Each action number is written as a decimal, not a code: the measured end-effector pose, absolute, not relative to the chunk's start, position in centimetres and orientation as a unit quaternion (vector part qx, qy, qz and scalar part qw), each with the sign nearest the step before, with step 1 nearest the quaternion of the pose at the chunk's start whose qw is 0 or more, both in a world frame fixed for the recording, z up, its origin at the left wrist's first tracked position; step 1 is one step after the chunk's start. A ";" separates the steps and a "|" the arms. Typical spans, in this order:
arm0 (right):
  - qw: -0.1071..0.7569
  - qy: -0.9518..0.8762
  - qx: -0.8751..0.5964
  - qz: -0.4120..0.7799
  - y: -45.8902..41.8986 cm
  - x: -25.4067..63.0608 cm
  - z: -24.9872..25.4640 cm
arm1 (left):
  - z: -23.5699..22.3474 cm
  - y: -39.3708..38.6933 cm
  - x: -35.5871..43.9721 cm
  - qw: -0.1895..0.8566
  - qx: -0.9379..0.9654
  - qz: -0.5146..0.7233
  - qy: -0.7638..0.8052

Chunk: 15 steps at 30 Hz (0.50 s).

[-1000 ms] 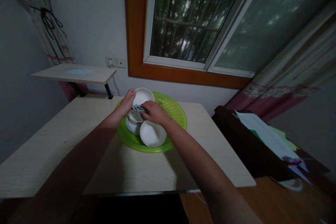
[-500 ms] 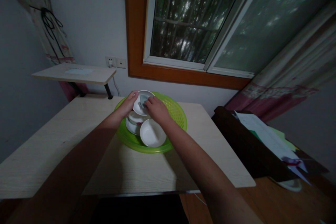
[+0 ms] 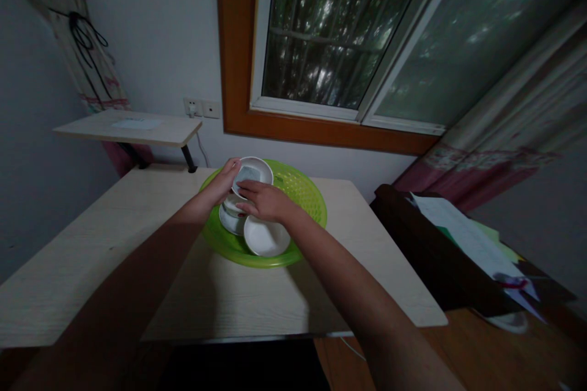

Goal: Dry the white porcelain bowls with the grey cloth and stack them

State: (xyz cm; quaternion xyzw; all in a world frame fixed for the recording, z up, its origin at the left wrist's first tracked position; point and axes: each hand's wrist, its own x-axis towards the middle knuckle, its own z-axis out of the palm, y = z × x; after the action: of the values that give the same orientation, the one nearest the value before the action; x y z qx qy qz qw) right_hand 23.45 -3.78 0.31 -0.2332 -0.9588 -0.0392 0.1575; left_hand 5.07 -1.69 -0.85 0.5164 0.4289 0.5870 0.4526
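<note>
My left hand (image 3: 224, 180) is closed on the left rim of a small white bowl (image 3: 263, 171), which is tilted so its inside faces me. A pale grey-blue cloth (image 3: 247, 175) lies spread inside that bowl. My right hand (image 3: 263, 200) rests on the cloth with fingers stretched out, the thumb apart from them below the bowl's rim. Under my hands, a green plastic basket (image 3: 312, 195) holds a lidded-looking white dish (image 3: 232, 204), partly hidden, on a white plate (image 3: 229, 222). Another white bowl (image 3: 266, 238) sits beside them, nearer to me.
The basket stands on a light wooden table (image 3: 367, 256). A small raised shelf (image 3: 174, 128) with a paper is at the back left. Beyond the table's right edge, a dark piece of furniture (image 3: 403, 238) carries papers (image 3: 463, 232). The window (image 3: 330, 43) is behind.
My right hand has loosened its bunched grip on the cloth and stretched its fingers over it, moving slightly left and down. The cloth now lies more spread out. My left hand keeps its hold.
</note>
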 end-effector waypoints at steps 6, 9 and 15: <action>0.162 -0.940 -0.288 -0.083 -3.9 23.5 0.0 | -1.3 -1.3 5.1 0.461 0.535 0.581 0.404; 0.166 -0.927 -0.320 -0.107 -4.1 23.4 0.1 | -1.5 -1.0 5.1 0.453 0.545 0.580 0.401; 0.147 -0.902 -0.386 -0.123 -4.6 22.9 1.3 | -1.4 -1.0 5.0 0.447 0.514 0.596 0.424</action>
State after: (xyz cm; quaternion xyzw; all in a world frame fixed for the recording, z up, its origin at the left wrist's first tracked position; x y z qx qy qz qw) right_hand 22.94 -4.61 1.31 -0.3858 -0.9024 -0.1227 0.1475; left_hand 5.01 -0.99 -1.44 0.5144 0.4238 0.5963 0.4474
